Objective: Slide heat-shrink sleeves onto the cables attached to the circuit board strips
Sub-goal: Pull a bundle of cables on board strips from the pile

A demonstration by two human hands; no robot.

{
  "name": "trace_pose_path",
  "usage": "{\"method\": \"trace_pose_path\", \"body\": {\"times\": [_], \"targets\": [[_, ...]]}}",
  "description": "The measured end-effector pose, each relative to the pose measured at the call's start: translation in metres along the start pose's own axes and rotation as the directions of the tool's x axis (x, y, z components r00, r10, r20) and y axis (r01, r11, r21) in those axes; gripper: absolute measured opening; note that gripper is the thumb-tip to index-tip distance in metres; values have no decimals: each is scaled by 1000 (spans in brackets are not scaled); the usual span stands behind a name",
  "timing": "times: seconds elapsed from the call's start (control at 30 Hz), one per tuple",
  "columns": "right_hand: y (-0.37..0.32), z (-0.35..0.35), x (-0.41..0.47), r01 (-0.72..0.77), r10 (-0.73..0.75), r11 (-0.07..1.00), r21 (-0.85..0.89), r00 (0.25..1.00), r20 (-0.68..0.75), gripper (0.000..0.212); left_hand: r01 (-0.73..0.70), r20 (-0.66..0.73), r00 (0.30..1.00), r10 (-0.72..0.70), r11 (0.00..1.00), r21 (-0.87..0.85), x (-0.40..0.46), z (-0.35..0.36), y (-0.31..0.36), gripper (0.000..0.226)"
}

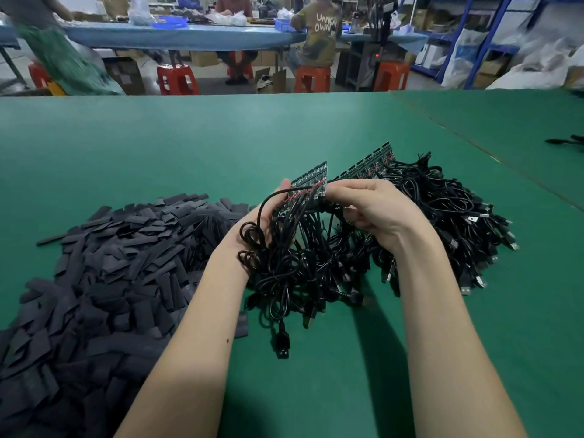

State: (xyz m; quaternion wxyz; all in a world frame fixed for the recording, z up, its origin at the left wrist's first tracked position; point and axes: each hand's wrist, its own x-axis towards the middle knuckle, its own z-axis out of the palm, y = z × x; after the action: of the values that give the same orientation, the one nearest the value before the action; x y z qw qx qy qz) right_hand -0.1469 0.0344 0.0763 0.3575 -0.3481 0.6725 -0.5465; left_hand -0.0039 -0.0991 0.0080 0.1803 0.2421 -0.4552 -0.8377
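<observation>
Strip (311,181) of circuit boards held up over the desk (221,137), mid-scene, tilted, its cables (300,257) hanging down in a black tangle toward the near side. Left hand (268,216) is under the strip's left end, fingers curled up behind it and cables draped across the palm; looks like it grips the strip, though cables hide most of the hand. Right hand (366,207) pinches the strip's right end from above, fingers curled round it.

Step, as I judge it: picking up and sorting out a strip, no sleeve in either hand, none visibly on a cable. Sleeving itself not yet begun on this one.

Next move calls for freeing one cable from the bunch, one hand going left for a sleeve, then threading it over the plug (282,346) end and up. The tangle is the snag; plugs may catch.

Sleeves (104,273): big loose heap of flat black pieces on the desk, left of the hands, near and within reach, just beside the left forearm.

More strips (366,165) with cables piled right and farther, touching the held bundle behind the right hand.

Background: other people seated at a far bench, red stools (177,79), shelving on the right.
</observation>
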Motion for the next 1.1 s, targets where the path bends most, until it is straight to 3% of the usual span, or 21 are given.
{"method": "trace_pose_path", "body": {"times": [0.03, 0.13, 0.17, 0.3, 0.47, 0.53, 0.63, 0.8, 0.87, 1.0, 1.03, 1.1], "targets": [[1, 0, 0, -8, 8, 1000, -16, 1000, 4, 7, -11, -5, 1000, 11, 1000, 23, -2, 0, 2, 47], [2, 3, 1, -15, 14, 1000, 26, 1000, 24, 6, 3, -1, 1000, -3, 999, -46, -8, -6, 6, 95], [2, 3, 1, -7, 7, 999, 40, 1000, 10, 8, -18, 25, 999, 21, 996, -90, -9, -8, 8, 93], [1, 5, 1, 9, -6, 999, 54, 999, -47, 16, -81, 63, 994, 93, 982, -174, -16, -12, 10, 47], [2, 6, 1, -23, 24, 994, 107, 1000, -5, 23, -65, 154, 984, 92, 983, -175, -25, -7, 14, 54], [1, 5, -1, 56, -55, 998, 26, 998, -27, 24, -67, 121, 989, 84, 989, -134, -23, -6, 13, 61], [-1, 4, -2, 175, -175, 985, -2, 984, -17, 21, -41, 161, 985, 57, 994, -101, -24, 6, 15, 53], [1, 11, -5, 209, -231, 950, 233, 970, 73, 6, -4, 266, 963, 45, 988, -154, -17, 21, 7, 33], [1, 14, -4, 208, -219, 943, 260, 976, 15, 7, -11, 272, 961, 56, 986, -165, -18, 19, 5, 34], [0, 20, 2, 218, -130, 908, 357, 959, -254, 9, -82, 313, 944, 107, 993, -90, -28, 12, 7, 30], [0, 21, 3, 225, -113, 902, 368, 947, -301, 9, -83, 300, 948, 107, 992, -91, -31, 9, 9, 39], [0, 19, 6, 261, -116, 891, 371, 921, -372, 9, -66, 217, 972, 92, 990, -125, -33, 1, 12, 83]]}}
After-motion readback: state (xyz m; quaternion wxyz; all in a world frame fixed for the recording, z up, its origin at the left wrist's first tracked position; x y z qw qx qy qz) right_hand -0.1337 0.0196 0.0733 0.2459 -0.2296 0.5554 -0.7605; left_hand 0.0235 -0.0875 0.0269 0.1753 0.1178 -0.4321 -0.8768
